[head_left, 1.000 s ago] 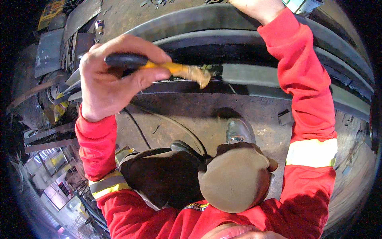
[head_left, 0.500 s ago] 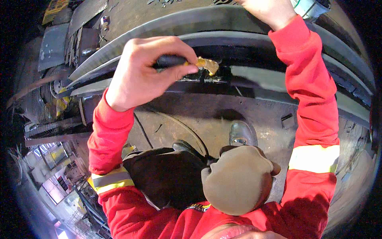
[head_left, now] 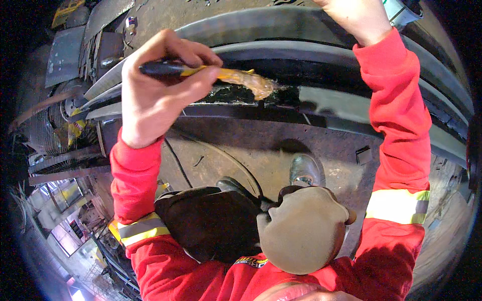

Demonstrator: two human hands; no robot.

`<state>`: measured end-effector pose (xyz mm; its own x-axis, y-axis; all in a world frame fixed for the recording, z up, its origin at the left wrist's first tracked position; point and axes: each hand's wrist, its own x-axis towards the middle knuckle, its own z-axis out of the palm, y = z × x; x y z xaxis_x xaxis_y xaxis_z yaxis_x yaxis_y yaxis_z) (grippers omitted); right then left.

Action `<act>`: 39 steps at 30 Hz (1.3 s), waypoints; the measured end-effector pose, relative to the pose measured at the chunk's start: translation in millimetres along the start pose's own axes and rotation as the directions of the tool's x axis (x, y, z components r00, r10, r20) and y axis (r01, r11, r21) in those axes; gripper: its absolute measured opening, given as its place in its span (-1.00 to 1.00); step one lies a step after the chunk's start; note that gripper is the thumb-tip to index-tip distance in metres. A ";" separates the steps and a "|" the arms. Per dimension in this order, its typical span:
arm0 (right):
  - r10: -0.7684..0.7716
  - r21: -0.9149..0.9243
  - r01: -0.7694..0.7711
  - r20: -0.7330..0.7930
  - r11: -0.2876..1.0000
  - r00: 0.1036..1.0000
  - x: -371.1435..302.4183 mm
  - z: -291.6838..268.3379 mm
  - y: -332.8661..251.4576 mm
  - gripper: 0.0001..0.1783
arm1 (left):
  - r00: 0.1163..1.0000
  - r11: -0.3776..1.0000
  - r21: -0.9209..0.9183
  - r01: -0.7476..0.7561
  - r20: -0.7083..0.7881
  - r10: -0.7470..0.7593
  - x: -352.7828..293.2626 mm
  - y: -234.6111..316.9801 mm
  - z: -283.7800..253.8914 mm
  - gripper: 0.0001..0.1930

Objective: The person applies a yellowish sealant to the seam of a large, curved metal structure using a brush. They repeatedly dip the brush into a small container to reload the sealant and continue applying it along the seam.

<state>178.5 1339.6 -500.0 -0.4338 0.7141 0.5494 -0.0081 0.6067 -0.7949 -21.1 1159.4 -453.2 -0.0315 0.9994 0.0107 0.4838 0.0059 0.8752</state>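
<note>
My left hand (head_left: pixel 160 85) is closed round the black and yellow handle of a paintbrush (head_left: pixel 201 71). Its clumped, tan-coated end points right, over a long steel beam (head_left: pixel 331 103) with a dark, wet-looking stretch. Whether the bristles touch the metal I cannot tell. At the top edge, my right hand (head_left: pixel 359 17) reaches over the beam's far side. Its fingers are cut off by the picture's edge, so any grip is hidden. Just right of it stands a pale bucket (head_left: pixel 396 12), partly out of view.
A hose (head_left: pixel 226 153) lies curved on the floor between the beam and my boots (head_left: pixel 305 168). To the left are metal sheets (head_left: pixel 65 55), scrap and a roll of wire mesh (head_left: pixel 50 133). A small can (head_left: pixel 131 23) lies on the floor at the far left.
My left hand has moved left and slightly up, showing more of the brush's handle. My right hand has shifted a little to the right.
</note>
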 end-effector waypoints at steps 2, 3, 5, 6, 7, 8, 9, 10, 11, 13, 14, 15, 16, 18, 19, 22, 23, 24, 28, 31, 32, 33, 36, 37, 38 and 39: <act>0.025 -0.050 -0.025 0.004 0.998 1.000 0.1 1.3 -3.3 -0.54 | 0.997 0.999 0.047 -0.021 -0.076 0.025 3.3 -5.1 13.0 -0.77; 0.016 -0.077 -0.016 -0.002 0.997 1.000 -1.0 2.5 -4.8 -0.54 | 0.996 0.991 0.127 -0.050 -0.072 0.060 3.6 -8.1 15.4 -0.80; -0.033 -0.085 0.031 -0.016 0.996 0.999 -5.9 4.6 -4.9 -0.54 | 0.995 0.965 0.251 -0.070 -0.057 0.087 1.2 -11.0 10.6 -0.83; -0.029 -0.063 0.028 -0.012 0.998 0.999 -6.5 4.4 -3.5 -0.55 | 0.996 0.945 0.328 0.000 -0.087 0.030 -1.1 -8.8 5.8 -0.84; 0.026 0.013 -0.026 0.015 1.000 1.000 -3.3 0.8 -1.4 -0.55 | 0.992 0.913 0.401 0.070 -0.121 -0.023 -3.5 -7.1 -0.7 -0.84; 0.031 0.016 -0.031 0.019 0.999 0.999 -3.3 0.9 -1.9 -0.56 | 0.990 0.912 0.404 0.071 -0.144 -0.013 -5.0 -8.4 -7.0 -0.84; 0.037 0.019 -0.038 0.024 0.999 0.999 -3.5 1.2 -2.0 -0.56 | 0.981 0.925 0.366 0.106 -0.192 -0.036 -6.8 -8.2 -7.8 -0.84; -0.003 -0.052 0.003 0.004 0.999 1.000 -7.5 4.0 -5.3 -0.56 | 0.969 0.935 0.326 0.139 -0.239 -0.061 -8.2 -4.7 -6.7 -0.84; -0.043 -0.088 0.041 -0.012 0.995 0.999 -8.9 6.8 -6.0 -0.57 | 0.954 0.943 0.285 0.172 -0.288 -0.087 -9.8 -1.3 -5.0 -0.83; -0.116 -0.130 0.109 -0.046 0.985 0.992 -9.7 11.7 -3.8 -0.56 | 0.938 0.963 0.241 0.122 -0.344 -0.033 -8.1 -1.6 11.6 -0.80; -0.094 -0.100 0.090 -0.040 0.991 0.995 -7.7 11.1 -2.1 -0.56 | 0.956 0.961 0.269 0.061 -0.294 0.021 -7.6 -5.2 17.6 -0.80; -0.073 -0.069 0.070 -0.034 0.995 0.997 -5.8 10.6 -0.3 -0.56 | 0.967 0.956 0.295 0.000 -0.242 0.075 -7.9 -9.6 22.8 -0.79; 0.004 -0.003 -0.004 0.001 1.000 1.000 -2.6 6.4 0.7 -0.56 | 0.970 0.936 0.350 -0.030 -0.214 0.111 -8.4 -7.9 29.4 -0.78; 0.089 0.024 -0.090 0.038 0.996 0.995 1.2 -3.7 -7.7 -0.56 | 0.985 0.890 0.455 -0.038 -0.133 0.109 -6.0 -3.3 27.7 -0.83; 0.092 0.000 -0.092 0.041 0.996 0.995 0.0 -9.3 -15.8 -0.55 | 0.988 0.845 0.534 -0.036 -0.110 0.111 -3.6 0.7 20.9 -0.83; 0.020 -0.133 -0.020 -0.001 0.991 1.000 -9.9 0.9 -13.6 -0.55 | 0.975 0.903 0.418 0.097 -0.220 -0.002 -3.3 1.8 14.3 -0.80; 0.029 -0.114 -0.029 -0.006 0.993 1.000 -7.3 4.7 -8.6 -0.55 | 0.973 0.905 0.413 0.102 -0.233 -0.003 -4.4 2.1 14.9 -0.79; 0.039 -0.102 -0.041 -0.014 0.994 0.999 -5.2 6.1 -3.4 -0.55 | 0.982 0.909 0.414 0.056 -0.187 0.025 -3.9 2.9 19.7 -0.80; 0.127 -0.040 -0.127 -0.010 0.991 0.992 1.7 2.7 2.1 -0.57 | 0.994 0.966 0.252 0.066 -0.105 -0.041 -2.0 18.0 18.0 -0.77; 0.010 -0.137 -0.016 -0.039 0.991 0.999 -8.5 3.9 -10.7 -0.59 | 0.977 0.991 -0.029 0.128 -0.168 -0.131 -2.1 22.7 8.8 -0.76; 0.011 -0.127 -0.015 -0.028 0.992 1.000 -8.4 3.8 -10.8 -0.60 | 0.969 0.993 -0.035 0.109 -0.218 -0.114 1.1 19.7 8.7 -0.78; 0.013 -0.117 -0.015 -0.020 0.993 1.000 -8.2 3.2 -10.8 -0.60 | 0.959 0.995 -0.040 0.088 -0.268 -0.096 3.6 17.4 8.9 -0.78; 0.115 -0.036 -0.114 0.029 0.993 0.993 -1.4 -0.1 -6.5 -0.61 | 0.950 0.995 0.034 0.094 -0.301 -0.079 4.3 9.1 19.0 -0.76; 0.114 -0.033 -0.113 0.024 0.993 0.993 -1.6 0.5 -6.3 -0.61 | 0.954 0.993 0.065 0.097 -0.290 -0.075 4.1 10.8 23.2 -0.74; 0.114 -0.032 -0.113 0.018 0.993 0.993 -1.9 0.7 -6.1 -0.61 | 0.957 0.990 0.105 0.093 -0.285 -0.059 4.6 9.9 28.1 -0.75; 0.100 -0.023 -0.100 0.016 0.995 0.995 -2.1 0.3 -5.3 -0.61 | 0.959 0.986 0.145 0.087 -0.280 -0.044 4.7 8.9 31.0 -0.75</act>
<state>179.2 1334.8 -497.0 -0.4468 0.7656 0.4627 0.0563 0.5403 -0.8396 10.2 1165.1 -460.3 -0.2960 0.9492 0.1070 0.6010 0.0980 0.7932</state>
